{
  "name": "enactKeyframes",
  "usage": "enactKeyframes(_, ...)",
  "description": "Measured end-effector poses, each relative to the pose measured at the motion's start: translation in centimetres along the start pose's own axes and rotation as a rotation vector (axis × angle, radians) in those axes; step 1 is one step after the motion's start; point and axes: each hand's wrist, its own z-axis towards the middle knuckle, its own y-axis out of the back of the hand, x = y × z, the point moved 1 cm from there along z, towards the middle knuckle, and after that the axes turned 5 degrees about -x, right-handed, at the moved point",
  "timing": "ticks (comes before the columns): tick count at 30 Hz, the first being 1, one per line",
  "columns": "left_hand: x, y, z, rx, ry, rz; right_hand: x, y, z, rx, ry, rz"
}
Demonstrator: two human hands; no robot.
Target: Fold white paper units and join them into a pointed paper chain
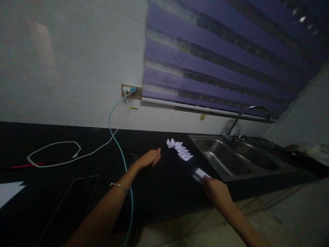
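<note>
Surface: dark, smooth countertop (167,195) running along a pale wall (77,75); lighting dim. At the right, a stainless double-bowl sink (227,163) is set into it, with a curved chrome faucet (233,124) at its back edge. Above, a purple striped blind (210,65) covers much of the wall. Outlet panel (138,93) left of the blind: two plugs in, one white, one teal. Teal cable (120,151) drops across the counter and past the front edge; white cable (97,148) loops leftward, over a thin red object (23,166). White sheets (9,192) lie at far left.

Folded white papers (183,152) form an overlapping row left of the sink; another folded piece (170,143) sits at its far end.

Right hand (216,188): gripping a small white paper (202,172), motion-blurred, near the sink's front corner. Left hand (151,158): fingers curled, near the row, apart from it; cannot tell whether fully closed.
</note>
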Motion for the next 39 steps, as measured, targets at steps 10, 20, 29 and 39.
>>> enactKeyframes(10,0.2,-0.1,0.0,0.004,-0.015,-0.020,-1.1,0.9,0.8,0.101,0.047,0.120)
enactKeyframes(20,0.1,0.1,-0.1,0.015,-0.026,-0.027,-0.4,0.9,0.4,-0.018,-0.010,0.044)
enactKeyframes(29,0.1,0.1,0.1,0.017,-0.007,-0.018,-1.5,-0.1,0.7,-0.085,0.090,0.162)
enactKeyframes(39,0.6,0.1,0.3,0.014,-0.023,-0.017,-2.9,-0.1,1.4,-0.063,0.197,0.300)
